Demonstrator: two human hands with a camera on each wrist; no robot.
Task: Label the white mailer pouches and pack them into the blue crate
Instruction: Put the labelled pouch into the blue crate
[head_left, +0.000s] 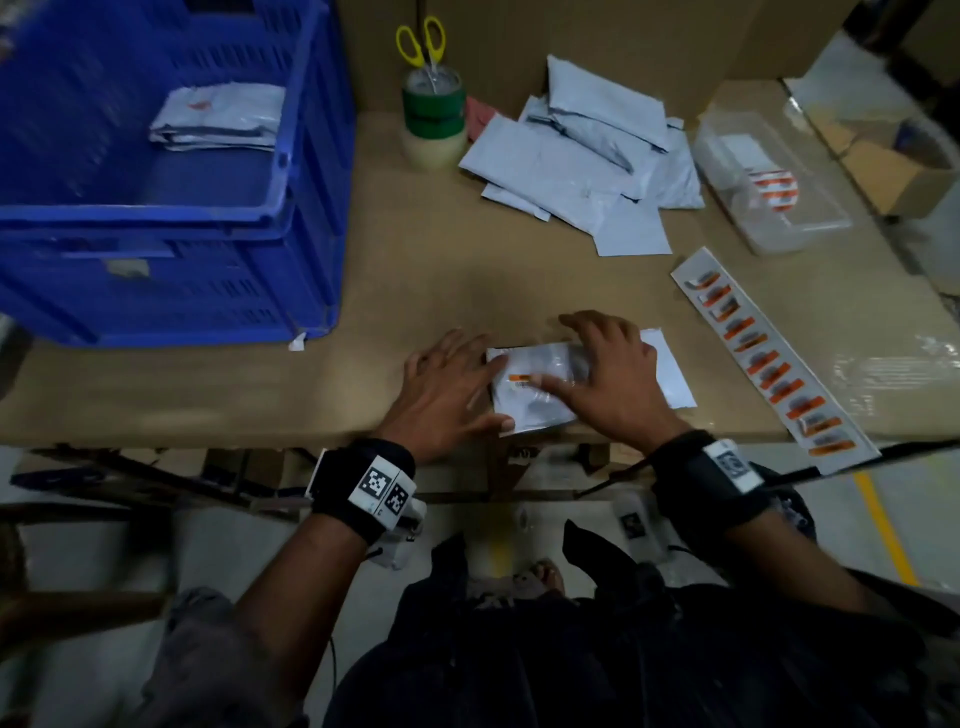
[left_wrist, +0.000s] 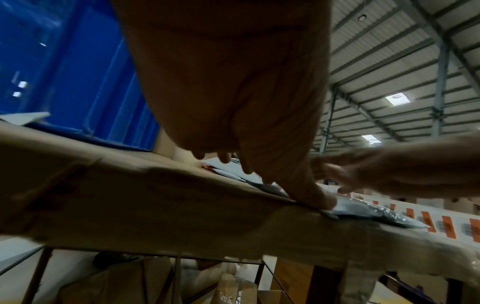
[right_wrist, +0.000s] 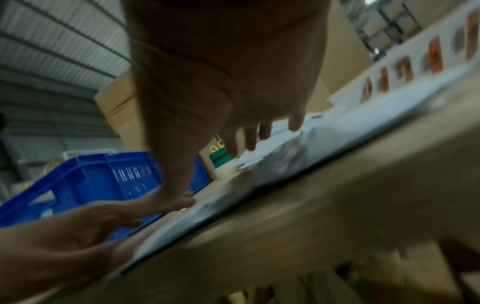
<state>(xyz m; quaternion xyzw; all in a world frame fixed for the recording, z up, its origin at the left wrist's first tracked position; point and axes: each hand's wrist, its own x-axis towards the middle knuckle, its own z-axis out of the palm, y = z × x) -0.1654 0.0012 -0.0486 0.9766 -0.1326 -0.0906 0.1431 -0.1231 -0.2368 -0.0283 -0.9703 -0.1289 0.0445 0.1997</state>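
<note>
A white mailer pouch (head_left: 537, 410) lies flat near the table's front edge with an orange label (head_left: 521, 381) on its top face. My left hand (head_left: 457, 384) rests flat on the pouch's left edge with fingers spread; its thumb presses the near corner in the left wrist view, on the pouch (left_wrist: 369, 211). My right hand (head_left: 602, 364) lies spread over the pouch's right half, its thumb pressing beside the label. The blue crate (head_left: 291, 156) stands at the far left and holds a small stack of pouches (head_left: 218, 117). A loose pile of unlabelled pouches (head_left: 587, 150) lies at the back.
A long strip of orange labels (head_left: 769, 358) lies to the right, overhanging the front edge. A flat white sheet (head_left: 672, 379) sits under my right hand. Tape rolls with yellow scissors (head_left: 434, 119) stand behind. A clear plastic tub (head_left: 769, 171) sits at the far right.
</note>
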